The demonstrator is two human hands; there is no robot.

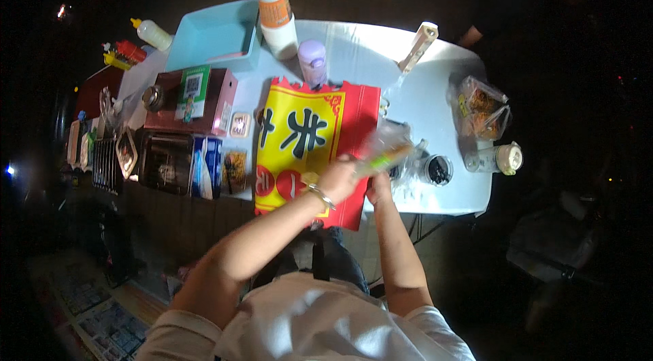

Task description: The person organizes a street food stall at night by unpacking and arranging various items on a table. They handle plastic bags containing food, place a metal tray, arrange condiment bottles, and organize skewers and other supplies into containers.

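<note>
My left hand [341,180] grips one end of a clear plastic bag [385,154] with something brown inside and a green patch; the bag is blurred. Close below it is my right hand [380,190], its fingers partly hidden behind the bag, so its hold is unclear. Beneath my left arm lies a red and yellow printed sheet [306,126] with large dark characters, overhanging the table's near edge. A clear cup [437,170] with dark contents stands just right of my right hand, beside crumpled clear plastic.
On the white table [357,37] stand a light-blue bin [214,34], stacked paper cups [278,19], a lilac bottle [312,61] and a pink box [224,98] with a code card. Bagged food [482,108] and a lidded jar [495,158] sit right. People stand beyond.
</note>
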